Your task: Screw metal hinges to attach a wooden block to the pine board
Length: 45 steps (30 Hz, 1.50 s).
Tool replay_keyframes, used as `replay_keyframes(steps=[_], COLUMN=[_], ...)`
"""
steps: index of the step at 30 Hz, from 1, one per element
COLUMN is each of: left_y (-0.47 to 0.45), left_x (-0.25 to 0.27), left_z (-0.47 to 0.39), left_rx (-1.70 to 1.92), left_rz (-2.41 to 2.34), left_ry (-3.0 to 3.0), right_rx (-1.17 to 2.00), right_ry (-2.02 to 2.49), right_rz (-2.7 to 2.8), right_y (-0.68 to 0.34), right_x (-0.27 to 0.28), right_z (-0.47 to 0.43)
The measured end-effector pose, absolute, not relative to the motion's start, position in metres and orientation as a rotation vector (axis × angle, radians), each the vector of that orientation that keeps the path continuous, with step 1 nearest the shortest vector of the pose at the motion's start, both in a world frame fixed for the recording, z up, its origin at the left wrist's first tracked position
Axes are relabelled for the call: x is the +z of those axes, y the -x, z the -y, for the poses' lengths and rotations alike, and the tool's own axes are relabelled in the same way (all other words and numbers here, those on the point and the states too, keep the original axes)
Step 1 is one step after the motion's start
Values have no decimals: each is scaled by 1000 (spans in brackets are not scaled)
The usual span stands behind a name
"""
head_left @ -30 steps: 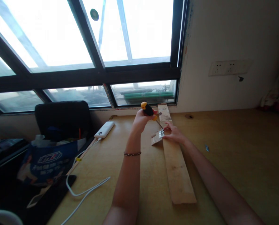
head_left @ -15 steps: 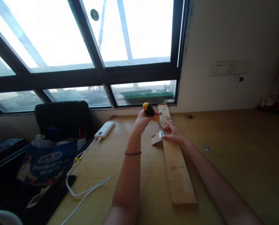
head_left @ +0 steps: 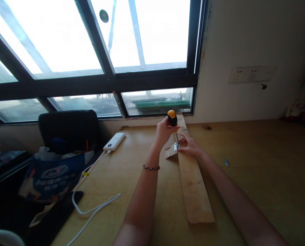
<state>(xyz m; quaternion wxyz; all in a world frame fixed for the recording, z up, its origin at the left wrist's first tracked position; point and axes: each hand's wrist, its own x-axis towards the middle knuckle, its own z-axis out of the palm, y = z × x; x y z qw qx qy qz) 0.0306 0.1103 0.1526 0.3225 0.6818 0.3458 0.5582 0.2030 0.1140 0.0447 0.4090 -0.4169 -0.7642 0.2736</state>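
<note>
My left hand (head_left: pixel 164 131) is closed around the yellow and black handle of a screwdriver (head_left: pixel 172 118). Its shaft points down, nearly upright, with the tip at a metal hinge (head_left: pixel 176 146). That hinge lies at the left edge of a long wooden board (head_left: pixel 194 188) and reaches onto a small wood piece (head_left: pixel 171 151) beside it. From the right, my right hand (head_left: pixel 189 145) rests on the board, thumb and forefinger curled in at the hinge by the screwdriver tip. Whatever small thing is between those fingertips is too small to make out.
A small metal piece (head_left: pixel 226 162) lies on the table (head_left: pixel 257 191) to the right. At the left edge sits a white power bank (head_left: pixel 114 142) with a white cable (head_left: pixel 96 209). A black chair (head_left: pixel 68 128) holding a blue bag (head_left: pixel 56 177) stands at left, below the window.
My left hand has moved right, bringing the screwdriver from a leftward tilt to nearly upright over the hinge. My right hand and the board have stayed in place.
</note>
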Motion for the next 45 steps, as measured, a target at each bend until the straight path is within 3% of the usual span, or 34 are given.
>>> replay_keyframes(steps=[8, 17, 30, 45], left_y=[-35, -45, -40, -30], left_x=[143, 134, 129, 119], left_z=[-118, -126, -132, -140], left_rx=[1432, 1648, 1631, 1496], left_rz=[-799, -973, -686, -576], left_ry=[-1838, -1714, -1377, -1729], right_rx=[680, 617, 616, 627], right_ry=[1036, 1062, 1071, 1033], right_rz=[1923, 1938, 1933, 1916], right_y=[-203, -205, -205, -206], right_x=[42, 42, 43, 39], right_z=[-116, -117, -116, -116])
